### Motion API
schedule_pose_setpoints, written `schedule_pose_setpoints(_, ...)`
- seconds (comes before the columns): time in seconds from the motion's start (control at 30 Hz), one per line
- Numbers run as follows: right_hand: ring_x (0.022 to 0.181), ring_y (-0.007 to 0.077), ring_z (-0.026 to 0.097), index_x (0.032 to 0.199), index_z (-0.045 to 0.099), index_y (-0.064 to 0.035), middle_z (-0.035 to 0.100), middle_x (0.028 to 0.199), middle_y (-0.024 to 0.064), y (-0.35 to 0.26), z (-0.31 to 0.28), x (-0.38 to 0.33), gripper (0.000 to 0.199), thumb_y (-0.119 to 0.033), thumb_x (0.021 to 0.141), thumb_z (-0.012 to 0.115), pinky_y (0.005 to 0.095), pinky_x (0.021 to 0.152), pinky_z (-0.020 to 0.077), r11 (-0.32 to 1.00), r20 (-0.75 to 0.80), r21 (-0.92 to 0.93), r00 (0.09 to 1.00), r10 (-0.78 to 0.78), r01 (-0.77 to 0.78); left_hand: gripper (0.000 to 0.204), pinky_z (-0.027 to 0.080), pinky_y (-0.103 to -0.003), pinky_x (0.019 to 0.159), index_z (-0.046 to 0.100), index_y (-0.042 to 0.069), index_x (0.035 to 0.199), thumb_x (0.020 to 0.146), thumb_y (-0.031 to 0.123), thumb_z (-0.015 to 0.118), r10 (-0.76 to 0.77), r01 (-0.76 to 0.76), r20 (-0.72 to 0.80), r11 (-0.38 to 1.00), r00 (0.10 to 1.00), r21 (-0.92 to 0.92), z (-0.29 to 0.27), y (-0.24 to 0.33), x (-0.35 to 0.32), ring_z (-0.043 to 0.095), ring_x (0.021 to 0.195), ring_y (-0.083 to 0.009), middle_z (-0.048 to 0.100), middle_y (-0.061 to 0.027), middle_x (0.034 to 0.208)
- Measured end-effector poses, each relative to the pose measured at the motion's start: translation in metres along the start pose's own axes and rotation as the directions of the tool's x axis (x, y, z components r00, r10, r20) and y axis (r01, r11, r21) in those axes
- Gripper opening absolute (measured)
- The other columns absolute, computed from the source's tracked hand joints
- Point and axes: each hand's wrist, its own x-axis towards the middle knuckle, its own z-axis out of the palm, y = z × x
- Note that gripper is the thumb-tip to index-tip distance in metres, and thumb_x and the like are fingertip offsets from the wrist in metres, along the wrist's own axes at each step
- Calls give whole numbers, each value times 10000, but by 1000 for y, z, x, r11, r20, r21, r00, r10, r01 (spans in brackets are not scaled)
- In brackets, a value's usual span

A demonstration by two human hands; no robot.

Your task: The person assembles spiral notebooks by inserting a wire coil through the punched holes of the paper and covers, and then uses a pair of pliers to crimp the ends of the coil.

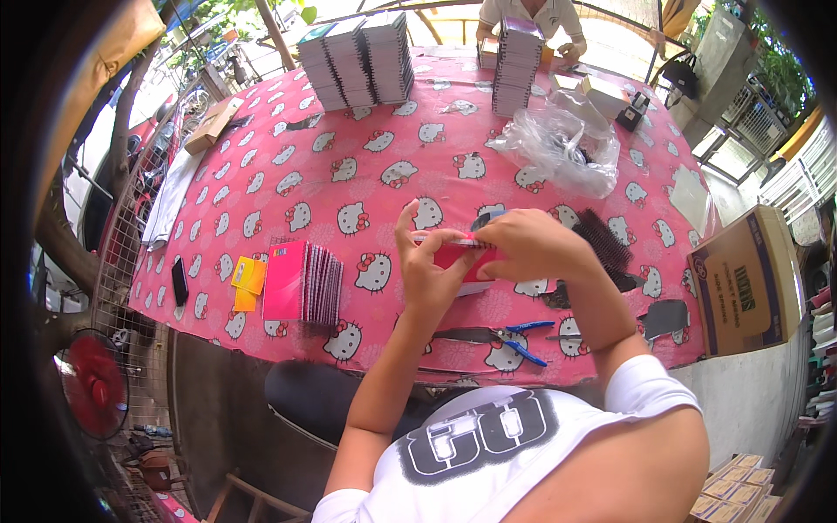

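Near the front middle of the table, a pink notebook (450,255) is between my two hands. My left hand (429,272) grips its left side, thumb across the cover and one finger raised. The fingers of my right hand (527,247) are closed at its upper right edge; what lies under the fingertips is partly hidden. A pair of cutters with blue handles (525,326) lies just below my hands. To the right is a pile of black spiral binding coils (602,253). A stack of pink spiral notebooks (298,283) stands to my left.
Yellow cards (249,277) and a phone (180,281) lie at the left. Tall notebook stacks (356,65) stand at the back; another stack (517,70) is before a seated person (545,19). A clear plastic bag (567,148) and a cardboard box (743,283) are at the right.
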Motion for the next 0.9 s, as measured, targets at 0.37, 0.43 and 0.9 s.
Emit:
schedule_pose_setpoints(0.37,838,342,648,909,653,-23,671,858,144,-13,-2,9,379,-363,758,721,445,717,503,997,-65,51,996,66,-63,358,487,-343,794,651,68,913,642,155,868,-9,9,-45,1000,999,-11,-11,-19,-3,561,1034,-258,511,-125,1146)
schedule_pose_setpoints(0.43,849,344,644,919,648,-20,667,852,146,-14,-1,4,385,-368,767,712,446,715,499,995,-133,86,989,69,-58,344,491,-337,772,642,61,904,649,141,859,29,-31,-60,999,998,-19,-7,-14,1,573,968,-244,547,-105,1061)
schedule_pose_setpoints(0.9,847,345,643,974,654,-37,672,854,150,-14,3,2,379,-345,763,720,456,754,492,985,-192,175,981,30,4,269,489,-294,700,608,45,868,702,75,818,-102,102,8,971,995,-217,-10,-18,0,593,793,-144,594,-47,866)
